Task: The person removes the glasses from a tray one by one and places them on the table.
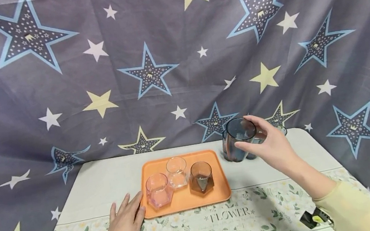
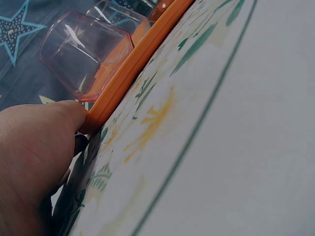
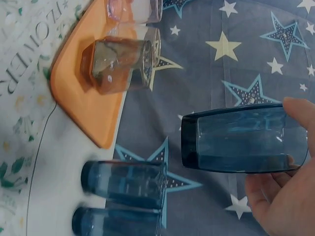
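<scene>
My right hand grips a blue drinking glass near its rim and holds it upright above the table, right of an orange tray. In the right wrist view the blue glass is apart from everything below it. On the tray stand a pink glass, a clear glass and a brown glass. My left hand rests on the table with spread fingers, touching the tray's left edge. The left wrist view has the thumb against the tray's rim, below the pink glass.
Two more blue glasses stand on the table right of the tray, partly hidden behind the held glass in the head view. Another glass rim shows behind my right hand. A star-patterned curtain hangs along the table's back edge.
</scene>
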